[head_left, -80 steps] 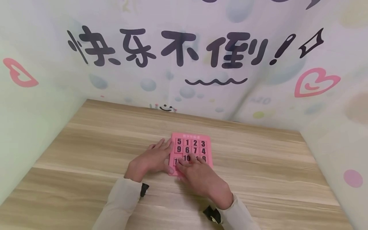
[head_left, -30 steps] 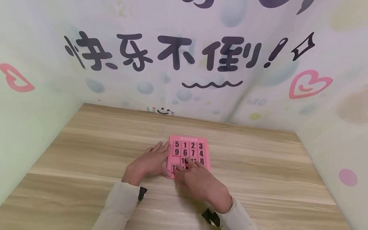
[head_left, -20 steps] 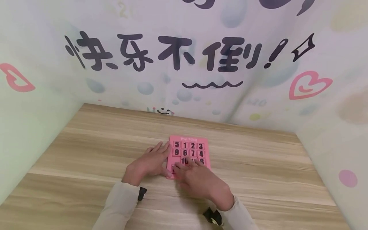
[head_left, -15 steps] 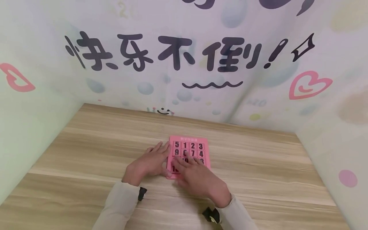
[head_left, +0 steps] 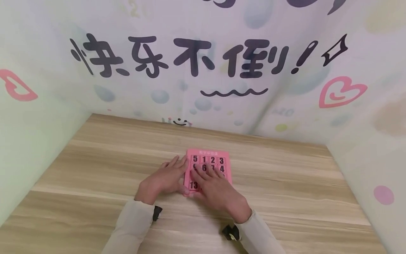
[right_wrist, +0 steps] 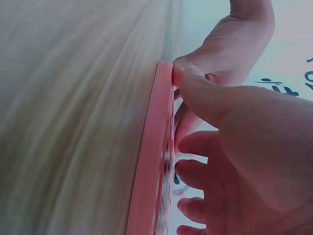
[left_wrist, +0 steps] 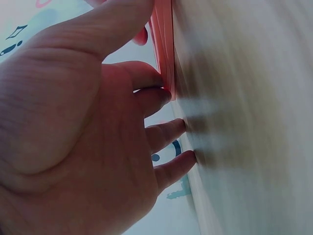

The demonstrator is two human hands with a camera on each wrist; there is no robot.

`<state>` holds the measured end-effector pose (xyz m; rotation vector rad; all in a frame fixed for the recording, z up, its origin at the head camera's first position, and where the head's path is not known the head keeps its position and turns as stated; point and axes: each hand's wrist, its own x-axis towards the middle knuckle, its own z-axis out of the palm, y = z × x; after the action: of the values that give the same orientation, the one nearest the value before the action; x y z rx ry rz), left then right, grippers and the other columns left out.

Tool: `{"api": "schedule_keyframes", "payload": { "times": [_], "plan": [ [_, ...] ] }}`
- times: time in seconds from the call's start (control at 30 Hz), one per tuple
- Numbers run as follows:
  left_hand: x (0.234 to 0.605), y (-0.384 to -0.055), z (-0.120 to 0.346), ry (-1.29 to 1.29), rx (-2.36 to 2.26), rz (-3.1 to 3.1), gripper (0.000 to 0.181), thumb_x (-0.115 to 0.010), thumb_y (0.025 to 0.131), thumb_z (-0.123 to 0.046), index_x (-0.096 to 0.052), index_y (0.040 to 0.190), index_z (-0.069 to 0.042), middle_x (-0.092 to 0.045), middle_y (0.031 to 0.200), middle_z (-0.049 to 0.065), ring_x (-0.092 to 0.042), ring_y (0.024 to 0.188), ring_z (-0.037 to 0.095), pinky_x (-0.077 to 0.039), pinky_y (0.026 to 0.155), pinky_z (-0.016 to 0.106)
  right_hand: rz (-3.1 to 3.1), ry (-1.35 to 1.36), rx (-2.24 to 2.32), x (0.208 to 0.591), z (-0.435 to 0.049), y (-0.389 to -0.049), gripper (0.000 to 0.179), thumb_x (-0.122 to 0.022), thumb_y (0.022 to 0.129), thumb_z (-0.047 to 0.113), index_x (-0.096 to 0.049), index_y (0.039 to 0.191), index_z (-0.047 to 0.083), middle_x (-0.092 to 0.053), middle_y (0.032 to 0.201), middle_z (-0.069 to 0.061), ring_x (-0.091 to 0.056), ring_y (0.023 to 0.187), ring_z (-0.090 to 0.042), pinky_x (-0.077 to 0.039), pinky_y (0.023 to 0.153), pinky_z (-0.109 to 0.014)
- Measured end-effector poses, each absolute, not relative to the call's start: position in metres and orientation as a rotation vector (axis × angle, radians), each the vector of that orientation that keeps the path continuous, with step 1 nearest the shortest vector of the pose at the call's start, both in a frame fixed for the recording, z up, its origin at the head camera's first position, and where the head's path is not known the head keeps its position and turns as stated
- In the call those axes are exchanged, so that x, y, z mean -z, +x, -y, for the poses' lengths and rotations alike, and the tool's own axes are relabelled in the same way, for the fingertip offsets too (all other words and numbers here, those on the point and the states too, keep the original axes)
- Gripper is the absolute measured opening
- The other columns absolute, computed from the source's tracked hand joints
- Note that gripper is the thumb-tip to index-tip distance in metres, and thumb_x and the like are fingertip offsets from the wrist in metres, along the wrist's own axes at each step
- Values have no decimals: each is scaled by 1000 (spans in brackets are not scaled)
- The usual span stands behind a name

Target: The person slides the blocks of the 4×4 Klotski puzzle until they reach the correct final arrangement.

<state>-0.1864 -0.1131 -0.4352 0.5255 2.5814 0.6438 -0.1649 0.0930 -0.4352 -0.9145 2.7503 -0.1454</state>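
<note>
Pink sliding-number puzzle (head_left: 217, 164) lies flat on the table (head_left: 285, 197), title edge (head_left: 225, 154) away from me. My left hand (head_left: 166, 178), fingers spread, touches it from the left; my right hand (head_left: 218, 187), likewise spread, lies over the tiles (head_left: 221, 161), fingertip contact unclear.

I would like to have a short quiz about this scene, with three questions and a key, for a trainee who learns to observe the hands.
1. Multiple choice: on the board, which number is on the top-left tile?
A) 3
B) 5
C) 13

2. True or false: the right hand hides part of the board.

3. Fill in: in the head view, the left hand touches the board's ____ edge.

Key:
1. B
2. True
3. left
</note>
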Motion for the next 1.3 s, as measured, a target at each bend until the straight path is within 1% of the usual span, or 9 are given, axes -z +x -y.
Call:
{"api": "schedule_keyframes", "payload": {
  "times": [0.07,0.23,0.37,0.57,0.83,1.1,1.3],
  "plan": [
    [436,-186,113,534,-637,-2585,108,-83,87,-42,-22,165,0,-11,176,15,-2,164,41,-10,132,61,-2756,-915,131,437,-92,-167,76,-46,105,62,-32,166,18,-26,174,-3,-17,162,-40,-21,130,-60],
    [437,-186,113,545,-625,-2601,109,-83,87,-46,-23,165,1,-12,176,15,-4,164,41,-12,131,62,-2755,-915,117,437,-90,-169,75,-46,105,62,-33,165,18,-27,174,-3,-17,162,-40,-22,130,-60],
    [437,-185,112,540,-617,-2599,107,-82,88,-46,-23,165,0,-12,176,14,-3,164,40,-11,132,62,-2755,-917,82,436,-89,-170,74,-46,106,61,-35,165,19,-27,173,-3,-17,162,-41,-22,130,-61],
    [434,-184,112,550,-616,-2599,104,-81,89,-43,-24,164,2,-14,176,16,-5,163,42,-12,131,63,-2749,-905,74,434,-89,-172,74,-48,105,62,-37,164,20,-27,174,-2,-17,161,-42,-23,129,-61],
    [435,-184,112,534,-617,-2597,104,-81,89,-42,-24,165,0,-13,176,15,-4,164,40,-11,132,61,-2741,-901,96,435,-89,-172,75,-47,104,62,-35,165,19,-28,173,-2,-15,161,-43,-22,130,-61],
    [436,-185,111,514,-632,-2591,103,-80,91,-42,-22,165,-1,-11,177,14,-2,164,39,-9,132,60,-2731,-900,106,433,-90,-173,71,-46,105,62,-40,163,21,-30,172,0,-16,161,-44,-22,129,-62],
    [434,-184,110,513,-643,-2588,103,-81,90,-38,-21,165,0,-12,176,15,-4,164,39,-11,132,60,-2725,-895,126,433,-90,-172,64,-51,106,55,-45,160,22,-36,170,1,-20,161,-42,-23,129,-62]
  ]
}}
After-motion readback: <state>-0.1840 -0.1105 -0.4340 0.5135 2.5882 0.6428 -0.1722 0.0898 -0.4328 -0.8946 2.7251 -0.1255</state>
